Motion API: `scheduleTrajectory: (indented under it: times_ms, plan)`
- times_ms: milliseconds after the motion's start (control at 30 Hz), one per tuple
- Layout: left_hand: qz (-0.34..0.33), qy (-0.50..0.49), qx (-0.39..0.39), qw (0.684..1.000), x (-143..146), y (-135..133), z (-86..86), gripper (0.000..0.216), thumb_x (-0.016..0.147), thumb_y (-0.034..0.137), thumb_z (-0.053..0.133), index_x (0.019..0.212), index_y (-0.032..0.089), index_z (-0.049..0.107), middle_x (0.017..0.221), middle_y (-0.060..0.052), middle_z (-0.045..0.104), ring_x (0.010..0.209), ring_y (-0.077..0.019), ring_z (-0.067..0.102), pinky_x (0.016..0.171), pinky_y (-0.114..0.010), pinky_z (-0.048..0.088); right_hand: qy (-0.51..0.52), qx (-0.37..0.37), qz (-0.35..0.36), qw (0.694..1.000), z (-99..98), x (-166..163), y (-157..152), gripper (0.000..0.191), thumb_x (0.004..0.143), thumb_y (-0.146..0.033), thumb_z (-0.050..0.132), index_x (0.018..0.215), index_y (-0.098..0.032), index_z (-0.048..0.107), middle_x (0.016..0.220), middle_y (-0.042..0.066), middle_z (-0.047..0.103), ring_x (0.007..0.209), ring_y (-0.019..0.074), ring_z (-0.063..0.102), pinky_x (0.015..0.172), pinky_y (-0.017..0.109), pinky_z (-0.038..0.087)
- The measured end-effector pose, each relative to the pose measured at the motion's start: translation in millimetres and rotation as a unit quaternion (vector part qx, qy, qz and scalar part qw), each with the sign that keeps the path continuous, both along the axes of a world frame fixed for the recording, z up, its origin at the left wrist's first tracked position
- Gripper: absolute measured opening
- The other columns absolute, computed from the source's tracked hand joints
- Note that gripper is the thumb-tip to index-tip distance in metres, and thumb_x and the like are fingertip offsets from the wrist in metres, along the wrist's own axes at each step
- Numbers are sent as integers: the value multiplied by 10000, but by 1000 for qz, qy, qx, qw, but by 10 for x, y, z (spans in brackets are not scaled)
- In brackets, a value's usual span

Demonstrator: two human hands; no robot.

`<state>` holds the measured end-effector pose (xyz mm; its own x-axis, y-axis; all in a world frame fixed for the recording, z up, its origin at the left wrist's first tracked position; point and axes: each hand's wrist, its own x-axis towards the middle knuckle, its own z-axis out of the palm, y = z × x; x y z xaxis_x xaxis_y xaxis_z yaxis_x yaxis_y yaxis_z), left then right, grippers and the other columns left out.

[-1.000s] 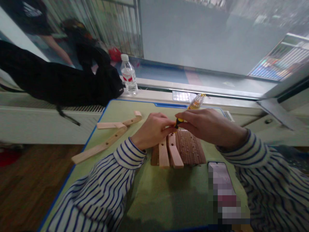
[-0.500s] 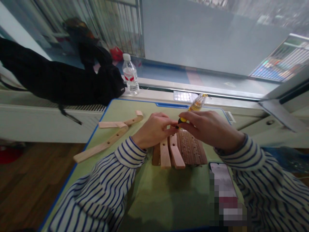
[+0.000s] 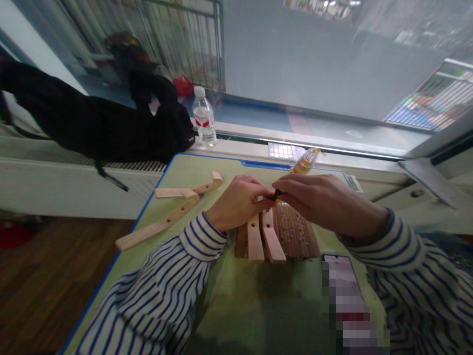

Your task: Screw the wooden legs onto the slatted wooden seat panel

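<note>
Above a speckled brown slab (image 3: 295, 231) on the green desk (image 3: 273, 305), the right hand (image 3: 320, 199) pinches a small black-and-yellow tool (image 3: 278, 194); the left hand (image 3: 236, 202), fingers narrowed, meets its end, grip unclear. Beyond, a clear, white-capped plastic bottle (image 3: 204, 118) holds colourless liquid (image 3: 208, 138).

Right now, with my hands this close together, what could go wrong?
The black-and-yellow tool in your right hand sits right at the fingers of your left hand, so a slip might catch them. At the left, the nearer bent wooden piece has one end at the edge of the table; a bump could send it off. The phone lies near your right sleeve, which might nudge it.
</note>
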<state>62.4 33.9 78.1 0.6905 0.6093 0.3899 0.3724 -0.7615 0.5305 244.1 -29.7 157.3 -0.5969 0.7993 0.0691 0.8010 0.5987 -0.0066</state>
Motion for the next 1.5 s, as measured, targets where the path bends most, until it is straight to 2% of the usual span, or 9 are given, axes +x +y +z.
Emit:
scheduleTrajectory:
  times_ms: [233,433,667,900,1067,1200,1300,1500]
  plan:
    - [-36,5,-18,999,-27,27,-4,239,817,334,570,1007,218,658,931,-41,652,905,-167,572,856,-333,428,35,17,-17,999,-94,-1,21,271,915,-281,391,1085,-162,564,965,64,635,835,153,584,655,262,398]
    - [-59,1,-36,998,-36,73,-100,570,707,348,692,1221,184,507,1258,-95,529,1174,-216,452,1001,-380,346,-5,-5,-1,1000,-55,20,71,279,922,-334,369,1057,-158,540,910,53,636,756,141,572,591,265,340]
    - [-112,22,-87,990,-60,108,-119,543,689,274,716,1184,202,505,1199,-70,548,1137,-199,471,965,-361,380,-99,-19,68,993,17,-41,191,227,915,-307,363,965,-156,524,774,29,605,607,107,482,527,275,231]
    - [-115,5,-111,987,-79,156,-174,512,691,218,715,1161,201,512,1156,-63,558,1106,-192,483,976,-359,374,-81,-37,103,991,-114,-61,359,205,913,-293,345,888,-156,495,730,16,569,569,92,416,526,275,218]
    - [-105,14,-118,987,-88,190,-231,603,703,246,708,1245,197,448,1266,-92,497,1192,-213,427,1023,-385,339,-35,-26,65,997,-266,-49,341,199,916,-314,342,833,-177,460,633,-24,527,484,80,376,479,274,181]
    - [-98,27,-122,987,-90,208,-251,636,708,265,705,1271,182,421,1304,-95,472,1222,-209,404,1048,-375,321,-8,23,-28,999,-377,-61,285,210,903,-335,361,780,-191,453,516,-49,475,407,75,350,459,277,135]
    - [-92,28,-122,988,-86,218,-258,633,716,260,698,1276,181,412,1296,-90,483,1217,-204,413,1044,-370,329,10,26,-94,995,-435,-73,254,220,897,-348,368,772,-188,453,501,-41,490,391,76,379,456,275,134]
    - [-92,23,-132,987,-83,219,-250,622,713,245,698,1265,200,416,1288,-86,488,1223,-207,414,1041,-386,329,33,4,-117,993,-446,-74,223,214,902,-358,362,815,-192,464,533,-29,531,420,93,443,468,279,146]
